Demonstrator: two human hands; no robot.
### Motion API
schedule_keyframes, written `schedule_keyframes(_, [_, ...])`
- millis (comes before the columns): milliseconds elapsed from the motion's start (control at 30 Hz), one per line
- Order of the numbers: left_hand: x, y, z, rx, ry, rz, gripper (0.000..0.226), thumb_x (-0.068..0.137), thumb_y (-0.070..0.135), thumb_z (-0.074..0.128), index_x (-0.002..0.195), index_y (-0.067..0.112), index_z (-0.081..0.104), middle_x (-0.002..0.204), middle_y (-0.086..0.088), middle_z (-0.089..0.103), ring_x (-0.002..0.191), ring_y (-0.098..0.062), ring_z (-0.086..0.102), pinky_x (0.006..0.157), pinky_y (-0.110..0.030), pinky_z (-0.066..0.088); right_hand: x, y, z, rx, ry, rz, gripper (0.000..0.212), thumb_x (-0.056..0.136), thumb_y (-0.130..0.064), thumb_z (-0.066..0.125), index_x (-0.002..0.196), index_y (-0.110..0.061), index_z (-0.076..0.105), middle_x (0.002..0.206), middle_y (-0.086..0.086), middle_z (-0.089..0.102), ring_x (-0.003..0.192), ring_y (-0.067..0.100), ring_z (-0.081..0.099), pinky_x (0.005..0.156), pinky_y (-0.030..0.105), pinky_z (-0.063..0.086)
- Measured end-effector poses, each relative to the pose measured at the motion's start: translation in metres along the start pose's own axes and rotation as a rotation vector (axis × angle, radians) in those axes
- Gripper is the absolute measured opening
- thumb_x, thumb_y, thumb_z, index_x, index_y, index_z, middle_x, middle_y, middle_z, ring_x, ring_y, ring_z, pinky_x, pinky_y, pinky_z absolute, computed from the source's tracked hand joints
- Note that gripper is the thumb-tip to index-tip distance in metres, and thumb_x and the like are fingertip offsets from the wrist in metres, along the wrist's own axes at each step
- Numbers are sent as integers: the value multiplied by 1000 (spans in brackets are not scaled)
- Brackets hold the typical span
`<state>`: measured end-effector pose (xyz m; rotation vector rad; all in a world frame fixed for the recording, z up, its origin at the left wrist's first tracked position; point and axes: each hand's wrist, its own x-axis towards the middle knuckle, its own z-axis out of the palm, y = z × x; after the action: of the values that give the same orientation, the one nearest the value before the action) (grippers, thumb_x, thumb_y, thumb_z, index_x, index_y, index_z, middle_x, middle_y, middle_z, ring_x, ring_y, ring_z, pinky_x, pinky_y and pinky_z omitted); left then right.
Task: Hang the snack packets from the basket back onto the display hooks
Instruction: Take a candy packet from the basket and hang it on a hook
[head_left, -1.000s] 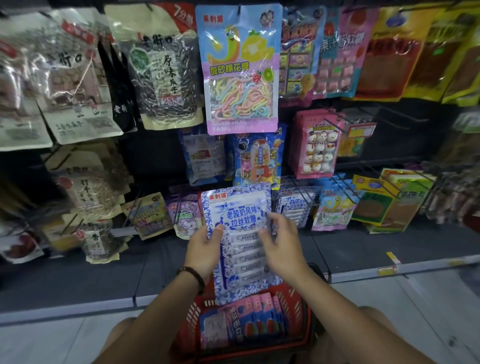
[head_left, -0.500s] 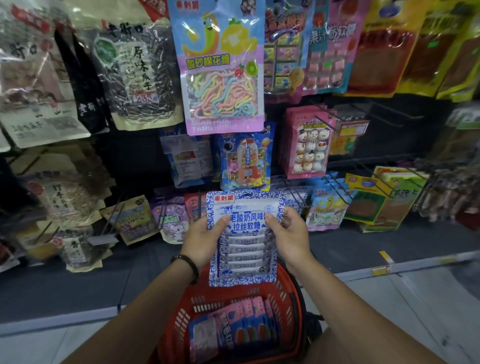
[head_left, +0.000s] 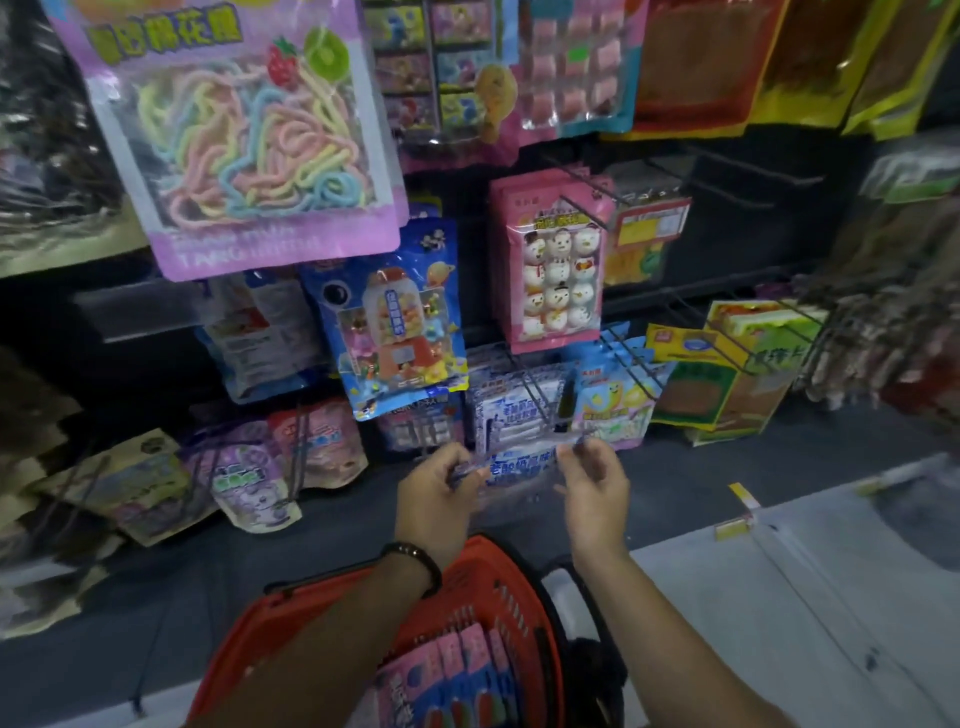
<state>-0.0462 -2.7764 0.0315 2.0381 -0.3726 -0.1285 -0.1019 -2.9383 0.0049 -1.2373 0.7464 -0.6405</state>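
A red basket (head_left: 244, 639) sits nearest, pink packets (head_left: 447, 675) inside; above it the left hand (head_left: 434, 499) and right hand (head_left: 595, 493) each pinch a top corner of a blue-and-white packet (head_left: 519, 470) — blurred — just below matching packets on a wire hook (head_left: 535, 400).

Motion blur smears the blue-and-white packet (head_left: 519, 470), so its hook hole perhaps cannot be made out.
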Motion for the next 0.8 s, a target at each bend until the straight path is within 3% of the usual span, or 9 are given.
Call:
schedule_keyframes(167, [25, -23, 51, -43, -78, -30, 14, 101, 15, 70, 90, 24, 67, 88, 13, 73, 83, -11, 70, 77, -38, 56, 42, 34, -5, 56, 82, 67, 20, 104, -22, 67, 124, -22, 70, 108, -11, 71, 114, 24, 70, 101, 65, 54])
schedule_keyframes(333, [50, -40, 88, -95, -95, -139, 19, 103, 21, 69, 94, 37, 75, 83, 18, 76, 71, 8, 71, 60, -13, 53, 65, 54, -4, 35, 141, 166, 59, 101, -38, 70, 156, -27, 52, 154, -1, 58, 139, 22, 58, 115, 52, 49])
schedule_keyframes(433, [61, -47, 105, -167, -100, -217, 15, 103, 28, 68, 93, 23, 77, 70, 6, 73, 60, -6, 68, 51, -14, 49, 74, 62, 1, -49, 112, 168, 69, 100, -36, 72, 161, -23, 44, 160, 2, 51, 145, 21, 52, 118, 39, 45])
schedule_keyframes(533, [73, -51, 116, -211, -90, -312, 38, 101, 42, 68, 95, 6, 78, 71, -9, 69, 72, -38, 74, 67, -39, 63, 79, 69, 0, -112, 50, 161, 64, 101, -34, 71, 160, -29, 46, 149, -1, 60, 128, 9, 63, 106, 32, 52])
schedule_keyframes(600, [80, -57, 119, -246, -86, -360, 40, 97, 54, 70, 96, 15, 80, 78, -2, 71, 82, -37, 77, 79, -52, 65, 82, 70, -5, -156, 15, 137, 56, 104, -26, 67, 158, -28, 50, 96, -6, 40, 95, 2, 73, 76, 13, 50])
schedule_keyframes(667, [87, -67, 123, -271, -61, -374, 49, 84, 73, 73, 86, 24, 78, 81, 2, 70, 83, -28, 76, 83, -58, 64, 82, 70, -8, -199, -18, 139, 50, 105, -20, 66, 154, -27, 55, 116, -21, 42, 102, -18, 53, 61, 4, 45])
schedule_keyframes(700, [90, -72, 126, -272, -48, -385, 55, 77, 79, 73, 85, 25, 79, 85, 4, 73, 86, -25, 77, 85, -59, 64, 82, 69, -7, -226, -36, 131, 50, 104, -24, 67, 152, -32, 57, 91, -19, 63, 92, -20, 61, 63, 4, 45])
schedule_keyframes(733, [93, -76, 128, -276, -35, -390, 56, 72, 83, 73, 87, 29, 81, 93, 7, 78, 91, -24, 78, 87, -58, 63, 80, 68, -6, -245, -63, 132, 51, 100, -32, 68, 149, -43, 57, 88, -9, 45, 75, -10, 68, 68, 9, 47])
schedule_keyframes(800, [101, -84, 132, -299, -8, -415, 56, 70, 84, 74, 87, 31, 81, 101, 7, 80, 95, -27, 80, 88, -57, 63, 78, 69, -3, -265, -110, 141, 54, 93, -42, 66, 142, -60, 52, 89, -5, 50, 57, 3, 48, 73, 27, 48])
